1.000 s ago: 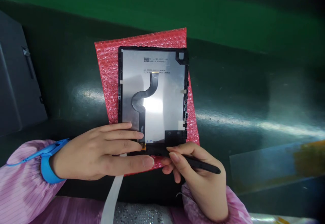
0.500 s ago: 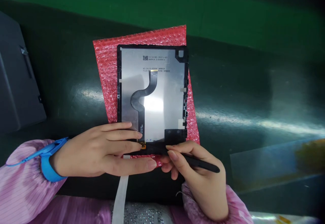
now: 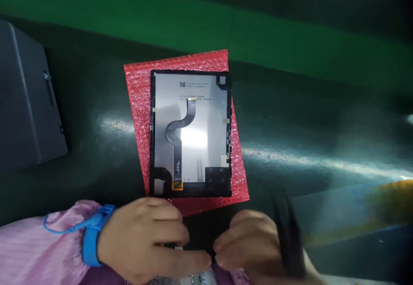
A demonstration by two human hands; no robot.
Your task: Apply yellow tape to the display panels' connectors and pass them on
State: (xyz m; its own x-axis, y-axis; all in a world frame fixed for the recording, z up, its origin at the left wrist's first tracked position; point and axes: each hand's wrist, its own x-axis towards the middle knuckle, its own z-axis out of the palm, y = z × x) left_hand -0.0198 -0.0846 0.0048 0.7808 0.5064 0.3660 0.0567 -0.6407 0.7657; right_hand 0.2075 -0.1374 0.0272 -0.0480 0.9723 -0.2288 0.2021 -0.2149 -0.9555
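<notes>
Lying silver side up on the red bubble wrap (image 3: 138, 117), the display panel (image 3: 200, 151) sat near the middle of the dark surface (image 3: 290, 121), beyond both your hands. Your left hand (image 3: 145, 237) was just off its near left corner, the fingers bent; whether it touched the panel or gripped anything could not be told, though a pale sliver (image 3: 178, 248) showed beside the fingers. Your right hand (image 3: 251, 246), blurred, was near and to the right, apart from the panel, with black tweezers (image 3: 290, 237) held in it, tips pointing far.

The panel looked light and stiff but fragile, its smooth back likely to slip under a fingertip. Its left and right rims seemed the best hold for you, with a mild, even grip, lighter on the right where small fittings (image 3: 229, 140) lined the edge. The curved ribbon cable (image 3: 177, 156) looked soft and easily creased, so it was no place for you to lift from.
</notes>
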